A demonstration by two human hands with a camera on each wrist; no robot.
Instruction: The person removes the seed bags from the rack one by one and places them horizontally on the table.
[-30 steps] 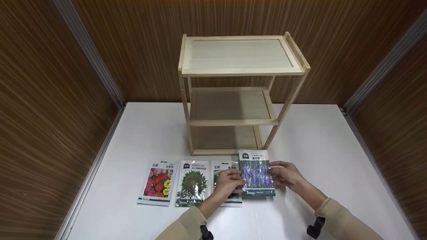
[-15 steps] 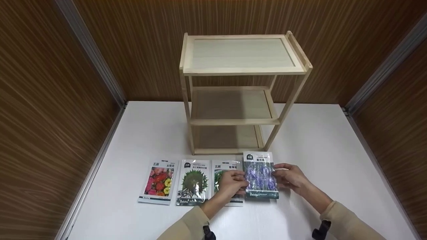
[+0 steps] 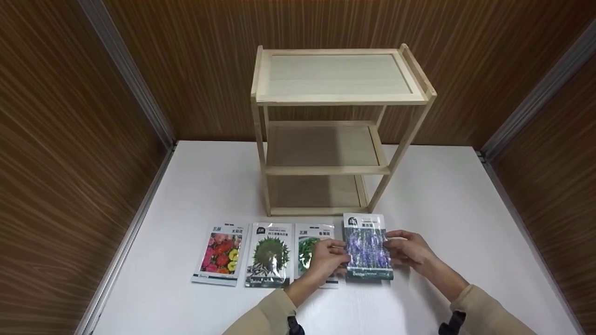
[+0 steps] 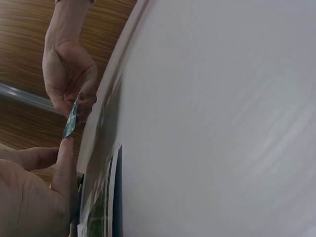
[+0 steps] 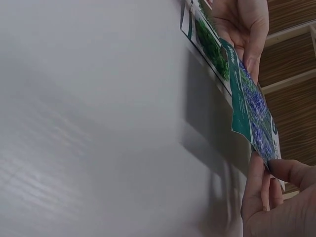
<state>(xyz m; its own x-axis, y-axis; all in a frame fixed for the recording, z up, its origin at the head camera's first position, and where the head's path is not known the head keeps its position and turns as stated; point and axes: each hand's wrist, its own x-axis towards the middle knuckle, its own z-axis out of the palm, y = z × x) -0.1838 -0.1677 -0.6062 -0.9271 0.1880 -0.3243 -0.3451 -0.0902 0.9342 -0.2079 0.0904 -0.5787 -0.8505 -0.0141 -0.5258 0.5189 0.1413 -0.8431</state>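
Note:
Between both hands is a seed packet (image 3: 368, 244) with a purple lavender picture and a green lower band. My left hand (image 3: 324, 260) pinches its left edge, thumb in front. My right hand (image 3: 412, 251) pinches the right edge, with thumb and fingertips showing in the right wrist view. There, the lavender packet (image 5: 256, 106) is lifted above the table and casts a shadow below. Beneath my left hand lies a green-leaf seed packet (image 3: 307, 246), partly hidden by the hand. Left of it lie a sunflower-head packet (image 3: 271, 256) and a packet with red, pink and yellow flowers (image 3: 222, 253).
A three-tier wooden shelf (image 3: 342, 98) stands on the white table (image 3: 447, 204) just behind the packets. Wood-grain panels (image 3: 209, 70) enclose the table at the back and on both sides.
Both hands have shifted the lavender packet to the right and slightly toward the person, uncovering more of the green-leaf packet. The other packets stay in place.

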